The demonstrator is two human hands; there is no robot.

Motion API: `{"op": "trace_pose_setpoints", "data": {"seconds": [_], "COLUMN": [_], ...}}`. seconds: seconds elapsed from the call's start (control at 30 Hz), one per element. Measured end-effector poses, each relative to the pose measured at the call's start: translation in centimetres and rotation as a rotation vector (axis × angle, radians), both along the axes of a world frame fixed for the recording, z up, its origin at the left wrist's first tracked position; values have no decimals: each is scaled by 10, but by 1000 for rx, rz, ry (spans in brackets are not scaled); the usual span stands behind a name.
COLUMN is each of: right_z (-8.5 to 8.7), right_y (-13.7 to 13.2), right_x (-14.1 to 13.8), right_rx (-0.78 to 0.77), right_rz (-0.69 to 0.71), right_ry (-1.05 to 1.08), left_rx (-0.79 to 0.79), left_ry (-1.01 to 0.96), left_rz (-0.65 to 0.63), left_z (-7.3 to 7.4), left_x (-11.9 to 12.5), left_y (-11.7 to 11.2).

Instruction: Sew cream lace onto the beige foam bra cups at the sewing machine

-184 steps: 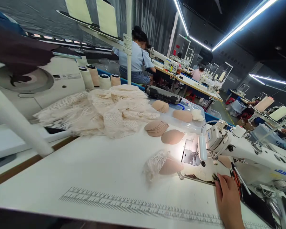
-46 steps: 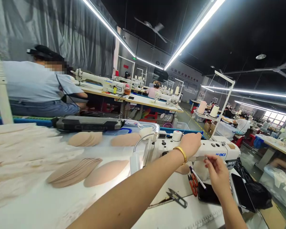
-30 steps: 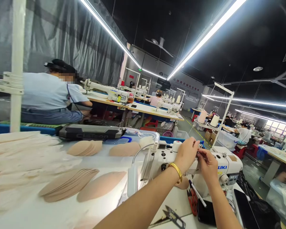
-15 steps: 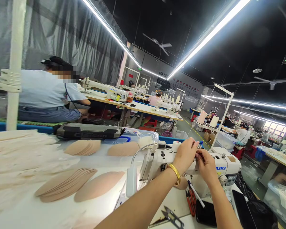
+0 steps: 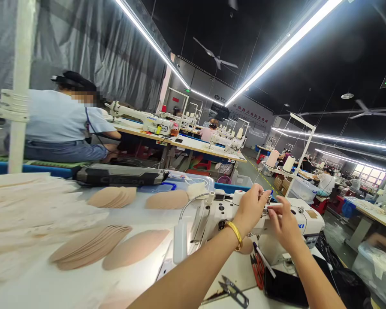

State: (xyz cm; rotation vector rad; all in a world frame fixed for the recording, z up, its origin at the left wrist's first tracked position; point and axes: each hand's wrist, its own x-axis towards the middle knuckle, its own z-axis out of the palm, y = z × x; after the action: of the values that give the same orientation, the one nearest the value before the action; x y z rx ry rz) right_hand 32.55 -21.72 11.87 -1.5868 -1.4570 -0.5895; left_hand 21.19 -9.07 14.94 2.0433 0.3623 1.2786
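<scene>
Both my hands work at the top of the white sewing machine point(image 5: 296, 216). My left hand point(image 5: 251, 207), with a gold bangle on its wrist, has its fingers pinched at a small metal part on the machine's top. My right hand point(image 5: 284, 223) meets it from the right, fingers closed in a pinch; what they hold is too small to make out. Below them on the table lie thread snips point(image 5: 233, 292), red-handled scissors point(image 5: 256, 268) and a dark phone point(image 5: 284, 287).
Beige foam cups lie in stacks point(image 5: 90, 246) and singly point(image 5: 137, 253) on the white table, with lace pieces point(image 5: 25, 210) at the left. A black device point(image 5: 120, 175) lies behind. A person in a blue shirt point(image 5: 62, 122) sits beyond; other workers sit at more machines further back.
Six seconds ago my right hand lay on the table near the needle. Since then both hands rose to the machine's top and joined; in the last half second they shifted slightly.
</scene>
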Motion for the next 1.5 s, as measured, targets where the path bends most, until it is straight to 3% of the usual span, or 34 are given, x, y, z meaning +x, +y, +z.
{"op": "trace_pose_setpoints", "data": {"seconds": [0.1, 0.17, 0.33, 0.47, 0.6, 0.7, 0.8, 0.9, 1.0, 1.1, 1.23, 1.33, 1.5], "right_z": [25, 40, 61, 72, 72, 66, 62, 64, 68, 70, 75, 79, 82], "right_y": [-7, -3, 43, 61, 24, 6, 23, 42, 30, 11, 27, 40, 23], "right_x": [2, -4, -15, 10, 32, 24, 13, 17, 25, 17, 0, 11, 18], "right_rx": [-109, -271, -531, -497, -444, -514, -513, -434, -430, -504, -531, -528, -629], "right_rz": [-109, -54, 163, 113, 39, 94, 108, 19, -15, 54, 59, -34, -10], "right_ry": [-101, -199, -244, -206, -160, -162, -171, -161, -155, -176, -198, -183, -179], "left_rx": [4, -1, -66, -78, -93, -102, -94, -99, -96, -72, -36, -24, 9], "left_ry": [-67, -159, -360, -330, -241, -233, -250, -240, -213, -182, -152, -152, -125], "left_rz": [-106, -156, 14, 41, -20, -48, -52, -61, -73, -70, -45, -15, 26], "left_z": [-2, -3, -9, -10, -7, -6, -6, -7, -7, -6, -2, 1, 5], "left_x": [-4, -8, -16, -13, -8, -8, -9, -10, -10, -9, -9, -10, -10], "left_y": [0, -1, -3, -2, -3, -5, -7, -6, -6, -5, -5, -2, 2]}}
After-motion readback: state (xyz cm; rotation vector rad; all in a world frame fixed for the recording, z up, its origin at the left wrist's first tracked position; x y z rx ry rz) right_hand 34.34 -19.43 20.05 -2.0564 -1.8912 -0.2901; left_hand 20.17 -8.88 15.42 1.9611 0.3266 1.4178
